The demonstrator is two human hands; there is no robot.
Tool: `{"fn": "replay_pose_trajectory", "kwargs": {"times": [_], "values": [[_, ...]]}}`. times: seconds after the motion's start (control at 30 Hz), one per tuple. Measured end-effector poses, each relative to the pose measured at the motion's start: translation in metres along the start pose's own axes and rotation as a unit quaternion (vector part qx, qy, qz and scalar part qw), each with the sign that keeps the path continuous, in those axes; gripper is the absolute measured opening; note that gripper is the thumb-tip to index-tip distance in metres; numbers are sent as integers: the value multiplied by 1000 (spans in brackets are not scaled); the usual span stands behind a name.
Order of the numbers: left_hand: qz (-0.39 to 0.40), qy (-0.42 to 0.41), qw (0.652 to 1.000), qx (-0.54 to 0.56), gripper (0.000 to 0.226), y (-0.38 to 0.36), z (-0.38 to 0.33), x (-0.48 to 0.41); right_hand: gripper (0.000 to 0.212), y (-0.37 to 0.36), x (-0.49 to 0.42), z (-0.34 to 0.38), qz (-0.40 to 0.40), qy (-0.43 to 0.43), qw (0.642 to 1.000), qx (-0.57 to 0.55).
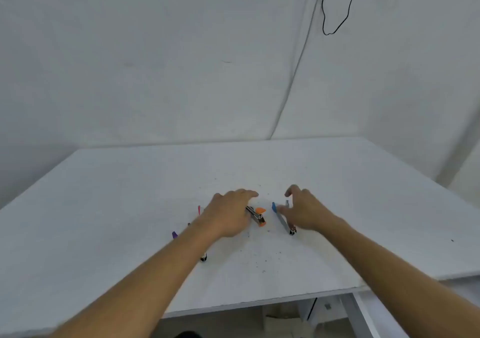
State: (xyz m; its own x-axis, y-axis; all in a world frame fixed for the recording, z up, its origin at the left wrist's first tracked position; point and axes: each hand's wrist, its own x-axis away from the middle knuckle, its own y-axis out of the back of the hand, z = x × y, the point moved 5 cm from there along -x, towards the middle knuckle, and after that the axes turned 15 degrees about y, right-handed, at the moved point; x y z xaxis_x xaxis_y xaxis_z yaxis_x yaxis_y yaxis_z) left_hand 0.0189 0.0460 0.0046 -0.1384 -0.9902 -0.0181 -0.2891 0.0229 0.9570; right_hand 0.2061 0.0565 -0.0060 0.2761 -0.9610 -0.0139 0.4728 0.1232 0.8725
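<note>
White table point(337, 181) – 4 staplers point(259, 215); L hand point(228, 214), R hand point(305, 211) – grips spread.

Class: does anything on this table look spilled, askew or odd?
Yes. Small dark specks lie scattered on the white table just nearer than the orange stapler, like spilled debris; too small to identify.

White table point(337, 181), near edge toward the viewer. Lying on it, left to right: purple-tipped tool point(174, 234), pink-tipped tool point(199, 209), orange tool point(258, 216), blue tool point(281, 218), possibly small staplers, though blur hides detail. Dark specks point(262, 262) lie scattered nearer the edge.
</note>
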Motion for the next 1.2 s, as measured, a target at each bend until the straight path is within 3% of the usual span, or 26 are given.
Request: {"fn": "replay_pose_trajectory", "kwargs": {"times": [0.13, 0.3, 0.43, 0.5, 0.53, 0.6, 0.63, 0.7, 0.8, 0.93, 1.07, 1.13, 1.2], "values": [[-18, -23, 999, -37, 47, -20, -15, -3, 43, -17, 24, -1, -25, 2, 995, 95], [-80, -37, 994, -68, 18, -19, -22, -9, 24, -16, 27, -8, -10, 7, 997, 73], [-94, -42, 995, -17, 4, -17, -34, -4, 27, -4, 35, -27, -22, -53, 993, -103], [-123, -36, 992, 8, 14, -14, -44, 1, 26, 0, 45, -42, -67, -125, 952, -270], [-118, -24, 992, 44, 18, -11, -50, 4, 22, 1, 51, -47, -97, -156, 913, -365], [-30, 28, 984, 171, 21, -9, -61, 8, 18, 5, 65, -56, -145, -185, 830, -506], [36, 62, 969, 237, 24, -11, -67, 9, 20, 9, 72, -60, -152, -188, 805, -542], [147, 110, 933, 310, 30, -17, -81, 17, 24, 19, 86, -65, -142, -173, 776, -590], [239, 112, 915, 307, 46, -25, -110, 37, 29, 36, 110, -74, -146, -141, 758, -620], [332, 70, 880, 333, 48, -41, -159, 64, 46, 58, 149, -101, -187, -129, 770, -596], [363, -34, 891, 271, 34, -64, -204, 82, 42, 71, 187, -129, -234, -164, 793, -538], [382, -75, 894, 223, 34, -84, -225, 92, 36, 77, 209, -143, -231, -199, 829, -468], [392, -82, 896, 192, 33, -106, -238, 100, 27, 81, 232, -156, -169, -232, 896, -340]]}}
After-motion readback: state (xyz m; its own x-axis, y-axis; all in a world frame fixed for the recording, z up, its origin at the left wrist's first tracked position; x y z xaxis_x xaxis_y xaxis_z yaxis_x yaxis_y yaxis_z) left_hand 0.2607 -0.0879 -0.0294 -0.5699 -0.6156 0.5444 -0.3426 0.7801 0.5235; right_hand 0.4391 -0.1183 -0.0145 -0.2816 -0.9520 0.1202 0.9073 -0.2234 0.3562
